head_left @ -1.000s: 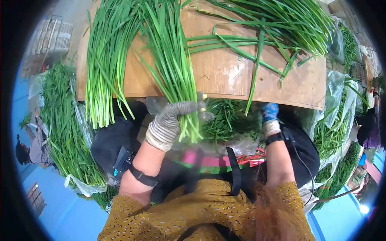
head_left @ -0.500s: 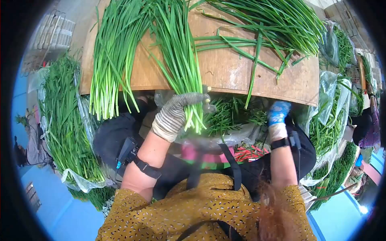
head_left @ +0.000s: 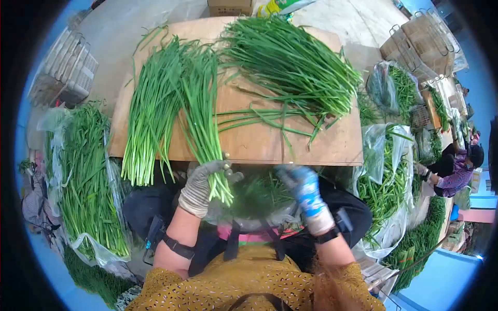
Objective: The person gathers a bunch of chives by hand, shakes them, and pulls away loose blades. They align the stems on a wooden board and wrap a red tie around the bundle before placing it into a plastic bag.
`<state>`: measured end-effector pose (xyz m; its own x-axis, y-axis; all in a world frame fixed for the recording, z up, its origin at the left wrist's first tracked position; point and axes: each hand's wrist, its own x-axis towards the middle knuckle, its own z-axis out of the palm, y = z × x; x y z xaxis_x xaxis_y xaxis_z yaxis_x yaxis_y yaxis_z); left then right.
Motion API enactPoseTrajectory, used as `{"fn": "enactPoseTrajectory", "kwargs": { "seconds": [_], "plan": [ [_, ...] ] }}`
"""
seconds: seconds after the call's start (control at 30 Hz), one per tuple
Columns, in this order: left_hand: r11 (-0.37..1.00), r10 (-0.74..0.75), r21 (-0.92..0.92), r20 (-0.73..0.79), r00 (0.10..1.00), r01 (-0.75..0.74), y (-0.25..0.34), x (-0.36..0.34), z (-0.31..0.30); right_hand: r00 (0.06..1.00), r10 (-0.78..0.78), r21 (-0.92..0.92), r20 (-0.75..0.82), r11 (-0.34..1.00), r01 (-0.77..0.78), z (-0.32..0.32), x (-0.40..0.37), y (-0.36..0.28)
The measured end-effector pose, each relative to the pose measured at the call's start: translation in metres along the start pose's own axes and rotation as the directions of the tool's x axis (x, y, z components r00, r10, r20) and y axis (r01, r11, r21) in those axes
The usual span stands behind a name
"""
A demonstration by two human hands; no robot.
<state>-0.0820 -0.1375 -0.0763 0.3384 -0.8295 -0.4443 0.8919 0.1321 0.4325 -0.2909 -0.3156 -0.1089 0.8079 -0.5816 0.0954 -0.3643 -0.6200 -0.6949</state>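
A bunch of green stalks (head_left: 202,119) lies over the board's near edge, and my left hand (head_left: 203,184), in a striped grey glove, is closed round its pale lower ends. To its left, a larger bundle (head_left: 150,114) rests on the wooden board (head_left: 249,147) with its ends over the edge. My right hand (head_left: 302,189), in a blue and white glove, is just below the board's near edge; its fingers are smeared by motion. A thick heap of stalks (head_left: 295,62) covers the board's far right, with loose stalks (head_left: 264,116) below it.
Plastic bags of greens stand left (head_left: 83,181) and right (head_left: 384,181) of the board. Crates (head_left: 65,67) are at the back left, more crates (head_left: 423,46) at the back right. A cardboard box (head_left: 231,7) sits beyond the board. Another person (head_left: 454,168) crouches at the right.
The view has tilted up, showing more of the floor beyond the board. My right hand has moved left, towards my left hand, which still holds the bunch.
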Motion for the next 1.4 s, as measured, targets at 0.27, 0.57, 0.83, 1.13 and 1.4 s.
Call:
{"fn": "enactPoseTrajectory", "kwargs": {
  "seconds": [0.27,0.57,0.83,1.13,1.4],
  "plan": [
    [0.978,0.193,-0.116,0.198,0.961,-0.172,0.022,-0.007,0.029,0.986,0.007,-0.463,-0.166,0.883,-0.084,-0.036,0.088,0.055],
    [0.993,0.112,-0.024,-0.007,0.994,-0.112,0.014,0.028,0.038,0.796,-0.137,-0.339,0.589,0.852,0.398,0.026,-0.055,0.015],
    [0.993,-0.042,0.101,-0.13,0.991,0.056,-0.008,0.04,0.078,0.914,-0.155,-0.666,-0.376,0.73,-0.151,-0.114,0.119,0.045],
    [0.993,-0.038,0.108,-0.143,0.989,0.054,-0.022,0.045,0.07,0.958,0.114,-0.509,-0.265,0.827,-0.239,-0.065,0.127,0.085],
    [0.997,0.028,0.078,-0.107,0.994,-0.02,-0.033,0.036,0.043,0.967,-0.154,-0.518,-0.204,0.855,0.027,-0.014,0.056,0.027]
  ]
}}
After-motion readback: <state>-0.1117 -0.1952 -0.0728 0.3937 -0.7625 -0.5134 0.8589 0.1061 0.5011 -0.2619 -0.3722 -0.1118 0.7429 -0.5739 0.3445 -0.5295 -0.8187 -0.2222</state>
